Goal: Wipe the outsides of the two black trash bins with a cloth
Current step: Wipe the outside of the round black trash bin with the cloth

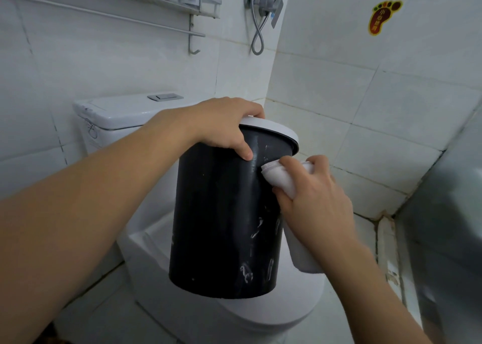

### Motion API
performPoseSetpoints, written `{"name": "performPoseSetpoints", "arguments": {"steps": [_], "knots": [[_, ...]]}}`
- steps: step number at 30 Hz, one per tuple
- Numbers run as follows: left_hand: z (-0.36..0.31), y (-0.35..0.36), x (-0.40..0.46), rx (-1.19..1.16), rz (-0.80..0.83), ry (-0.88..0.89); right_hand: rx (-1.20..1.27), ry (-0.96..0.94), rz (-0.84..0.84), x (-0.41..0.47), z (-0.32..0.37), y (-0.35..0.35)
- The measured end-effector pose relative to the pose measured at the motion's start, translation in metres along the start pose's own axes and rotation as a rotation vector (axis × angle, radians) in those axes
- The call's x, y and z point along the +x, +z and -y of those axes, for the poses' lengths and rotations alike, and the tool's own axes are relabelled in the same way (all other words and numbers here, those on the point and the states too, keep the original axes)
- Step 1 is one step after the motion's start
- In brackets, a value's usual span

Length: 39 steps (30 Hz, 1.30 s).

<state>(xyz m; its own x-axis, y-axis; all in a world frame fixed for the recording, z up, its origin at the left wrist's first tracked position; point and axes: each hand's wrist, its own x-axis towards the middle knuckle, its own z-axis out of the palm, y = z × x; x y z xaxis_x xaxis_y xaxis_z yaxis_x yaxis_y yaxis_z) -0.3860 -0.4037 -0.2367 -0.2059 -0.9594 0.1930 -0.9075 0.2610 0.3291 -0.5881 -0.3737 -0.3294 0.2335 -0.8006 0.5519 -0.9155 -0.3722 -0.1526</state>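
We see black bin held up over closed toilet, tilted, white rim ring on top. Our left hand grips bin at rim, fingers curled over ring, thumb on black wall. Our right hand clutches folded white cloth, pressing it against bin's right side just below rim; cloth tail hangs down beside bin. White smears low on bin wall. Shower hose on tiled wall behind.

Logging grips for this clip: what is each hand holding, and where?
Left hand grips the black trash bin at its white-lidded top rim; right hand holds the bunched white cloth.
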Motion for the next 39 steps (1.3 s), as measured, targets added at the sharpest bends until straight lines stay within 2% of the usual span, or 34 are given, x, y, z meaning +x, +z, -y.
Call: {"name": "performPoseSetpoints", "arguments": {"steps": [4, 9, 17, 24, 32, 39], "knots": [[0.0, 0.0, 0.001, -0.001, -0.002, -0.005, 0.011, 0.032, -0.018, 0.009, -0.003, -0.002], [-0.001, 0.001, 0.001, -0.005, 0.0, -0.003, 0.005, -0.112, -0.019, 0.0, 0.015, -0.004], [-0.004, 0.001, 0.0, 0.022, -0.002, 0.01, -0.002, 0.016, -0.063, 0.021, -0.004, -0.004], [-0.004, 0.002, 0.0, 0.012, 0.006, 0.005, -0.023, -0.094, -0.063, 0.015, 0.012, -0.006], [-0.006, 0.002, -0.001, 0.032, 0.0, 0.013, -0.036, 0.059, -0.028, 0.031, -0.005, -0.009], [-0.005, 0.004, 0.0, 0.043, -0.016, 0.017, -0.051, -0.018, -0.053, 0.026, 0.025, -0.009]]}}
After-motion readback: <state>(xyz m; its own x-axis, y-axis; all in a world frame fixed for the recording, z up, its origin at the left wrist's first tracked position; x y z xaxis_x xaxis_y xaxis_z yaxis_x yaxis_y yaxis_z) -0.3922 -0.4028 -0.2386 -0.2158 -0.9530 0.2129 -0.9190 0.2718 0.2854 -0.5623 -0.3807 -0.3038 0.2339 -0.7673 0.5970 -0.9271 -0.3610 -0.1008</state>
